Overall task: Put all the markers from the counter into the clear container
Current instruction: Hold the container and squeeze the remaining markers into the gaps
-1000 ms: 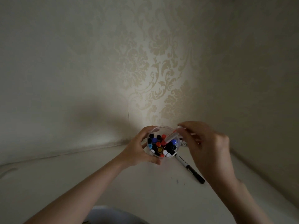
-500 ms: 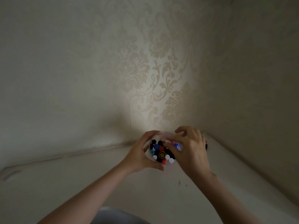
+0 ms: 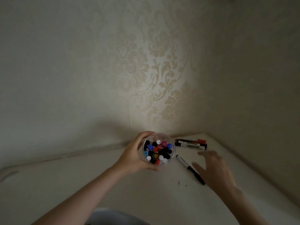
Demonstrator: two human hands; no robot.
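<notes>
View: 1, head-worn, wide-angle. Position: above and behind the hands, close to them. Facing: forward and down into a room corner, where a patterned wall (image 3: 146,70) meets a plainer wall (image 3: 251,78) over a counter (image 3: 146,189). Coverage: walls fill the upper 2 thirds; both forearms enter from the bottom edge. Left hand (image 3: 134,156) near centre, right hand (image 3: 215,169) lower right, blurred. Shared field: none, only 1 view.

Clear glossy plastic container (image 3: 173,157), matt smooth white counter (image 3: 113,184), embossed satin-sheen wallpaper (image 3: 146,70), plastic marker caps (image 3: 150,146).
</notes>
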